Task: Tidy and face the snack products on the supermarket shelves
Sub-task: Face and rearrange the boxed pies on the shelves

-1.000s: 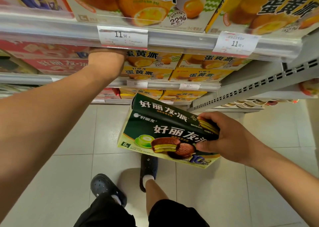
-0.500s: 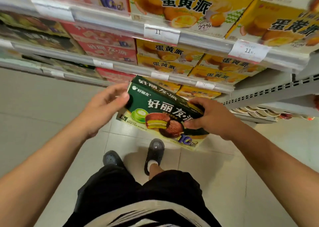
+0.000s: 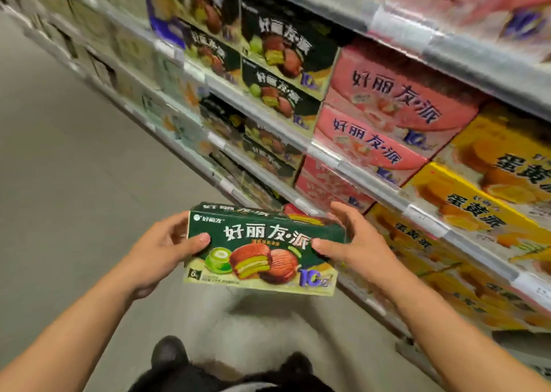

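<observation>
A dark green snack box with chocolate pies printed on its front hangs in front of me, face toward the camera. My left hand grips its left end, thumb on the front. My right hand holds the right end, thumb on the front and fingers spread behind. On the shelves to the right, matching dark green boxes stand stacked in a row, with pink boxes beside them and yellow boxes further right.
The shelf rails with price tags run diagonally from upper left to lower right. Grey tiled floor fills the aisle on the left. My dark shoes show at the bottom, close to the lowest shelf.
The view has swung left along the aisle from the yellow boxes to the green and pink ones. My left hand, open beside the box before, now grips its left end, and the box is level.
</observation>
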{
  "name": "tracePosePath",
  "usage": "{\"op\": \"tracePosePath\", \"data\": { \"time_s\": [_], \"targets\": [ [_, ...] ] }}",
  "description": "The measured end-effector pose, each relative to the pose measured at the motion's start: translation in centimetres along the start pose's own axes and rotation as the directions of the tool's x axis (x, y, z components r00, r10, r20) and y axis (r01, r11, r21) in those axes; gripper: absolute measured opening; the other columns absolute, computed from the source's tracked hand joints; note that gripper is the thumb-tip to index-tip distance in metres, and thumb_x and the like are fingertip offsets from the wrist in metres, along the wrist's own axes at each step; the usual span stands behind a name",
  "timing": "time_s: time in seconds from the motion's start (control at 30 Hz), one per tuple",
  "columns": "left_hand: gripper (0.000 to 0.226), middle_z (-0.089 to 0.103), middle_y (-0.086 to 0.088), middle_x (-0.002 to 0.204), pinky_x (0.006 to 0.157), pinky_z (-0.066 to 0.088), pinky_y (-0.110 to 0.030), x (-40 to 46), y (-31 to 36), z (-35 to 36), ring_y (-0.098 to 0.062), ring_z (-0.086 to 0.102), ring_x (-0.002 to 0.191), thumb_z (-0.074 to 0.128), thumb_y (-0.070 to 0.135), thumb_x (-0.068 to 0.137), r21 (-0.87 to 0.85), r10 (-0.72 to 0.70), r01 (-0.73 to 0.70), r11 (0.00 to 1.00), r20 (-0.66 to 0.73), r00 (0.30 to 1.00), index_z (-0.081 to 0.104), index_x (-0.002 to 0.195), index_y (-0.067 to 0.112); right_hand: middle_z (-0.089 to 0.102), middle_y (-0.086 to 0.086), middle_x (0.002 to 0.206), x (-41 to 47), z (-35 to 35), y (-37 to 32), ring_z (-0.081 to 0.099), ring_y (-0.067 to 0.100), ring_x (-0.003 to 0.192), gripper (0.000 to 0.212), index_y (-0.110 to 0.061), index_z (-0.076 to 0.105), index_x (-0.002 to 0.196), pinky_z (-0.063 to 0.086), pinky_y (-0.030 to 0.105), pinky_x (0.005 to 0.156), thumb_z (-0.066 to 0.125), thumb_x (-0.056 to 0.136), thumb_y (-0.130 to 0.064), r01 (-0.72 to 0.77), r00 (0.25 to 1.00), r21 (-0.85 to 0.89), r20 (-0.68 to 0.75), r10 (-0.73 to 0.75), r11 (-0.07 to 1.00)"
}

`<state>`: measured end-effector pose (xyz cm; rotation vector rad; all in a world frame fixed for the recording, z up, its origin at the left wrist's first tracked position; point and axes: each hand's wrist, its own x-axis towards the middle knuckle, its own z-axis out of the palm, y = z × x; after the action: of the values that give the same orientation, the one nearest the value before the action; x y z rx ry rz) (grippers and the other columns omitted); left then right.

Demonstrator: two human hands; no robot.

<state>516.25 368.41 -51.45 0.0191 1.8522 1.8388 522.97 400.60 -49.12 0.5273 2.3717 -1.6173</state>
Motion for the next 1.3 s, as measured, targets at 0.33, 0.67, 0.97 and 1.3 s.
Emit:
{"op": "tracePosePath", "data": {
  "time_s": [0.33,0.67,0.97,1.3],
  "targets": [
    [0.047,0.072,-0.008,0.113,0.066,0.057,-0.024,1.3,1.2,-19.4,-0.018,0.072,0.093,0.068,0.013,0.075,-0.137,-0.015,0.003,0.991,-0.083,0.996,0.060,0.121,0.011,0.071,0.004,0.115,4.4,18.0,-6.6,0.069,0.025,0.104,0.057,-0.014,0.056,0.125,0.058,0.037,0.084,0.078,0.073,-0.010,-0.041,0.997,0.346,0.073,0.016,0.937],
    [0.051,0.073,0.006,0.110,0.067,0.055,-0.019,12.5,4.0,-25.5,-0.011,0.071,0.096,0.075,0.006,0.079,0.069,-0.022,0.021,0.997,0.005,1.000,0.053,0.121,0.024,0.071,0.004,0.116,12.4,22.9,-9.4,0.068,0.023,0.106,0.064,-0.016,0.051,0.126,0.058,0.038,0.084,0.081,0.069,-0.016,-0.037,0.993,0.510,-0.081,0.091,0.859],
    [0.057,0.072,0.011,0.108,0.084,0.056,-0.039,28.6,4.0,-30.3,-0.013,0.068,0.101,0.075,0.011,0.082,0.273,-0.069,0.080,0.959,-0.050,0.996,0.050,0.126,0.037,0.073,-0.017,0.082,27.7,26.7,-11.3,0.068,-0.002,0.073,0.036,-0.015,0.054,0.108,0.050,0.012,0.056,0.075,0.081,-0.005,-0.056,0.957,0.425,-0.235,0.170,0.903],
    [0.070,0.065,0.033,0.103,0.069,0.050,-0.021,47.7,4.0,-31.2,0.015,0.059,0.096,0.068,0.013,0.066,0.470,0.147,-0.246,0.848,0.238,0.960,0.049,0.112,0.062,0.068,0.000,0.099,40.8,30.2,-10.4,0.064,0.001,0.083,0.030,-0.032,0.057,0.092,0.049,0.014,0.070,0.075,0.082,-0.011,-0.140,0.752,0.240,-0.605,0.261,0.961]
  ]
}}
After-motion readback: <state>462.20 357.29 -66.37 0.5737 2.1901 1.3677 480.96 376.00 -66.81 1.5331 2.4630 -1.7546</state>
